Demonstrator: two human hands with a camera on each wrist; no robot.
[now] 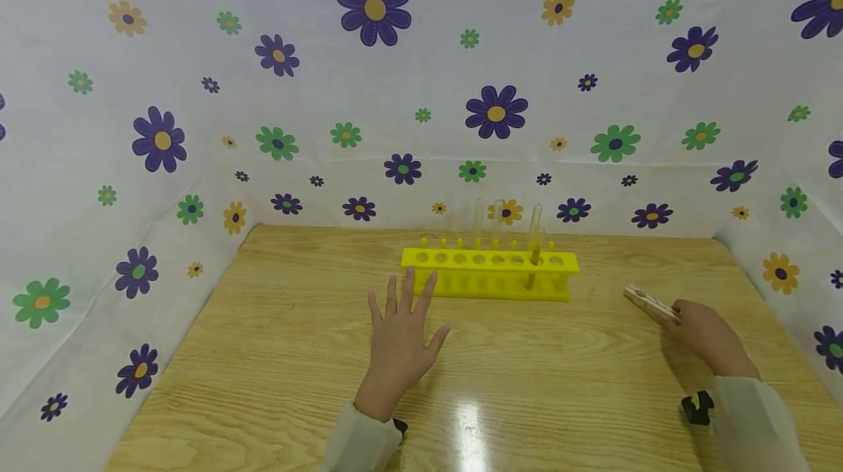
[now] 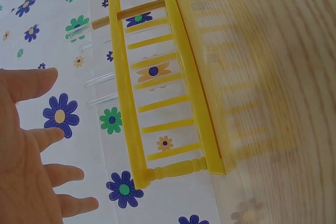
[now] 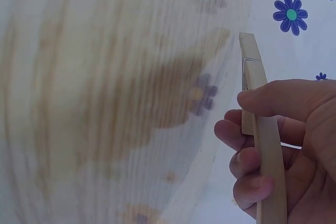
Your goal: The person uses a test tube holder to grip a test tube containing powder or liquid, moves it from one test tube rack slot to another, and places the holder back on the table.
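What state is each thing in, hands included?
Yellow rack: upright on table
Brown-liquid tube: standing in rack, partly filled
Three clear tubes: standing along rack's rear, apparently empty
Wooden clamp: held, gripping nothing
Left hand: fingers spread, holding nothing
Right hand: gripping wooden clamp

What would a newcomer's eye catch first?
The yellow rack near the far edge of the table, a tube holding something brown toward its right end. Then the wooden clamp in the right hand, right of the rack, and the left hand spread before the rack's left end.
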